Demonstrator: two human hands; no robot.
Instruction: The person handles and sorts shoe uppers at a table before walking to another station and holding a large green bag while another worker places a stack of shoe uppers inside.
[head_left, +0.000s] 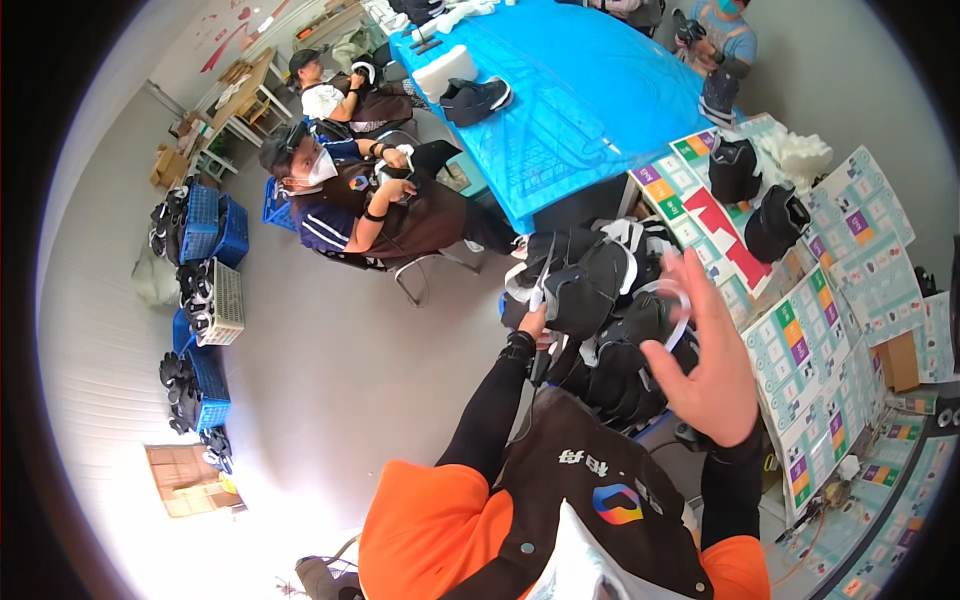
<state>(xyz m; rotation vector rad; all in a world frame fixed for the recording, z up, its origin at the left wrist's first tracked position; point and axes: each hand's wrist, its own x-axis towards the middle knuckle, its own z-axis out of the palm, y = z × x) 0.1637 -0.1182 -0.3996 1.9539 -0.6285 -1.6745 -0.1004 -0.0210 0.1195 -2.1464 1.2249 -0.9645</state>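
Observation:
My left hand (535, 322) is closed at the left edge of a black shoe upper (582, 298). A slim, pale, pointed thing (546, 268) sticks up from its fingers, too small to name, and whether these fingers also grip the upper I cannot tell. My right hand (708, 365) is raised to the right of the upper, fingers stretched and thumb apart, with nothing in its palm. Behind its fingertips shows a white curved band (681, 318). More black shoe uppers with white trim (625, 365) are heaped beneath and around both hands.
A blue-covered table (600, 95) spreads ahead, bearing a black shoe (475, 100). Printed sheets (800, 340) and black uppers (776, 222) lie at right. Seated co-workers are at left (350, 200) and farther back (335, 98). Crates (203, 222) of shoes line the left wall.

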